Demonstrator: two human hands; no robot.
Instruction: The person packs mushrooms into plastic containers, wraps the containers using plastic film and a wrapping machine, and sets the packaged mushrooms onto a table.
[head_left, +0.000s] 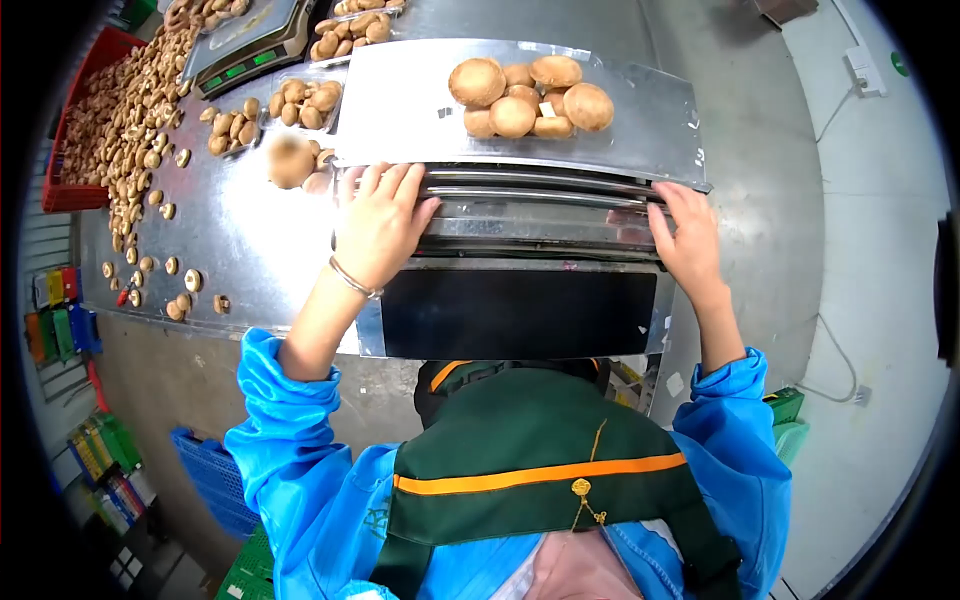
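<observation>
My left hand (385, 225) lies over the left end of the metal rollers (530, 190) of a film-wrapping machine. Its fingers are stretched forward and its thumb stands apart. At the rollers' right end is my right hand (688, 235), fingers reaching over the edge and thumb spread. Whether clear film lies under the fingertips I cannot make out. Just beyond the rollers, several brown-capped mushrooms (512, 117) sit grouped on the machine's metal plate (400, 110). A black panel (520, 313) faces me below the rollers.
Loose mushrooms (135, 150) spill from a red crate (75, 198) across the metal table (225, 260) on the left. Packed mushroom trays (305, 102) stand beside the plate, near a scale (250, 60). A blue plastic crate (213, 480) is on the floor.
</observation>
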